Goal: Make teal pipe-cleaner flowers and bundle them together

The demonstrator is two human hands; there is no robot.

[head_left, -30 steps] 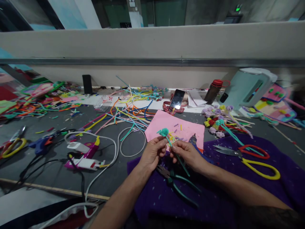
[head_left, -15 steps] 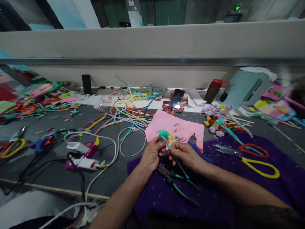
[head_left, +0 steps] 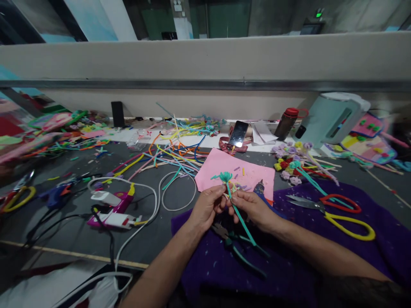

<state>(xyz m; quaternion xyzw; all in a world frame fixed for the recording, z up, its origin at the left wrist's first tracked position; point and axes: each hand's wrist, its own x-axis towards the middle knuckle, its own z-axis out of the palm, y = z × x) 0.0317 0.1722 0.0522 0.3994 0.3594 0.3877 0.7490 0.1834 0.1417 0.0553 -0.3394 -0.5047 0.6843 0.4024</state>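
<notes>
Hard steel pliers lie on soft purple cloth at 6 o'clock. Above them, the left hand and right hand pinch the turquoise stem, thin, fuzzy, likely light and bendable; best gripped just under the looped head, which would probably crush easily. At 12 o'clock lies a smooth, flat pink sheet.

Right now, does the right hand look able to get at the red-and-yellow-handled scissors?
Probably yes: the scissors lie uncovered beside the right forearm, though the right hand is on the green stem.
</notes>
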